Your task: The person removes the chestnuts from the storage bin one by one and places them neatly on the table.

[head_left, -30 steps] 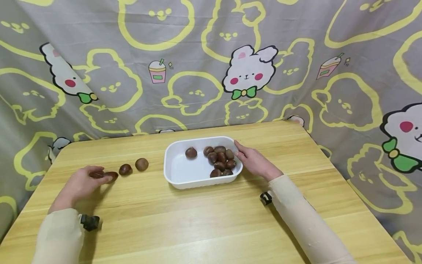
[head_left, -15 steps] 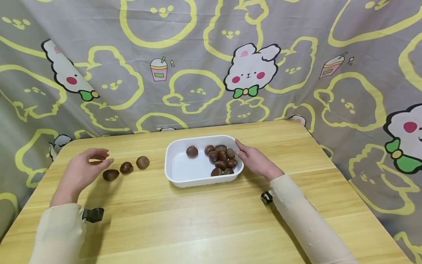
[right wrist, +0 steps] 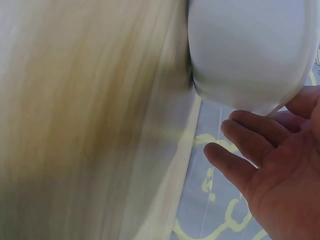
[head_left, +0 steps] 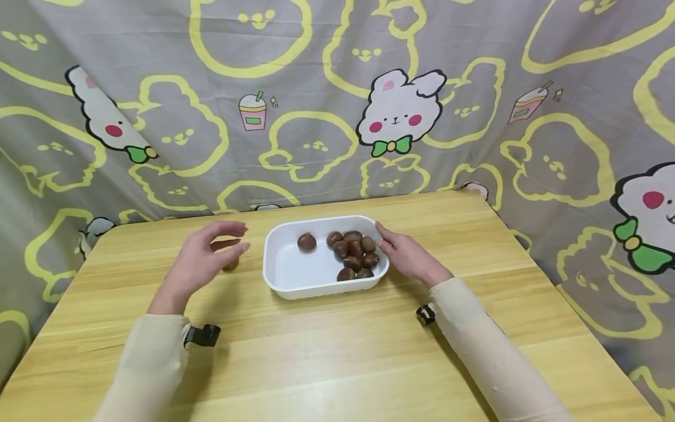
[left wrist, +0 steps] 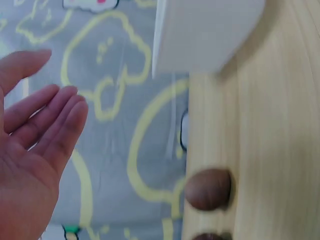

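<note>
My left hand (head_left: 197,258) hovers over the table to the left of a white plastic tray (head_left: 295,288). Its fingers are loosely bent, and the left wrist view shows nothing in the palm. Below it, a chestnut (left wrist: 208,189) lies on the table, mostly covered in the head view; part of another chestnut (left wrist: 210,236) shows at the bottom of the left wrist view. My right hand (head_left: 411,256) holds the tray's right end, thumb at the rim and fingers against the outer wall. Inside sit a lone chestnut (head_left: 306,242) and a cluster of several chestnuts (head_left: 354,251) towards the right.
A wooden table (head_left: 327,351) carries everything. Behind and to the right hangs a grey curtain (head_left: 311,193) with yellow cartoon outlines, meeting the table's far edge. Each sleeve has a black wrist mount (head_left: 203,335) at the cuff.
My left hand left the leftmost chestnuts of the row, lifted, and moved right towards the tray, now covering most of the row. My right hand and the tray stay in place.
</note>
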Demonstrator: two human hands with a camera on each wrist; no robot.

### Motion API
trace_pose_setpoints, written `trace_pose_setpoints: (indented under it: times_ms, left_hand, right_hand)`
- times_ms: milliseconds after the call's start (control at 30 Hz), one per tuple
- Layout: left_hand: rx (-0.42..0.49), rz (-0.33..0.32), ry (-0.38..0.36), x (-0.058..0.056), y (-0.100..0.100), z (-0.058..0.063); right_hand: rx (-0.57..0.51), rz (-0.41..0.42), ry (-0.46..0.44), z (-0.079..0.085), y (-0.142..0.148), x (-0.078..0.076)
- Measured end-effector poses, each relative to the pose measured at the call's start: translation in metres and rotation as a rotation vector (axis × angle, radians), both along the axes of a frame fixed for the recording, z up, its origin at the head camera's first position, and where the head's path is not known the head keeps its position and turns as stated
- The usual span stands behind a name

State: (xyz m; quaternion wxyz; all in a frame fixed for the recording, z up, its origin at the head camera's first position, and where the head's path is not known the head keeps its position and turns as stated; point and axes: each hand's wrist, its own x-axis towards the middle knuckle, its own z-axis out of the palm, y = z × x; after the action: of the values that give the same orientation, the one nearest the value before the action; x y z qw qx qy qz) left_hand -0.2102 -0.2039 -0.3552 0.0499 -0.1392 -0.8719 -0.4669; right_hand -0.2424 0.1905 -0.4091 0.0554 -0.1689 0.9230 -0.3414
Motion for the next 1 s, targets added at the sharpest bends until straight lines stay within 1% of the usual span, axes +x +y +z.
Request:
trace_pose_setpoints:
  times_ms: [67, 133, 200, 300, 367, 467, 567, 600, 800, 833, 933, 1000]
  left_hand:
    - [0.035, -0.097, 0.015, -0.001, 0.011, -0.003]
    - [0.049, -0.168, 0.012, -0.001, 0.023, -0.006]
    - [0.062, -0.216, 0.0, -0.001, 0.036, -0.01]
    - [0.07, -0.271, -0.027, -0.002, 0.059, -0.015]
    - [0.088, -0.32, -0.03, -0.005, 0.074, -0.018]
    - [0.065, -0.381, -0.029, -0.009, 0.094, -0.023]
    - [0.023, -0.409, -0.036, -0.012, 0.108, -0.029]
    - [0.005, -0.411, -0.049, -0.009, 0.112, -0.026]
    - [-0.071, -0.389, -0.119, -0.012, 0.124, -0.035]
    - [-0.09, -0.388, -0.127, -0.016, 0.125, -0.041]
    - [-0.142, -0.401, -0.157, -0.018, 0.133, -0.043]
    - [-0.181, -0.408, -0.163, -0.02, 0.139, -0.045]
  right_hand:
    - [0.01, 0.002, -0.002, -0.002, -0.001, 0.0]
    - [0.017, 0.007, -0.008, -0.004, -0.002, 0.0]
    - [0.018, 0.006, -0.008, -0.005, -0.002, 0.001]
    - [0.007, -0.002, 0.001, -0.006, 0.0, 0.001]
    - [0.006, -0.009, 0.007, -0.006, 0.002, 0.002]
    - [0.011, -0.01, 0.013, -0.005, 0.004, 0.002]
    - [0.015, -0.008, 0.012, -0.003, 0.004, 0.003]
    - [0.014, -0.008, 0.013, -0.002, 0.004, 0.003]
    - [0.012, -0.008, 0.016, -0.003, 0.001, 0.002]
    - [0.01, -0.007, 0.016, -0.003, 0.0, 0.002]
    - [0.003, -0.01, 0.023, -0.001, 0.001, 0.002]
    - [0.001, -0.007, 0.028, 0.0, 0.001, 0.002]
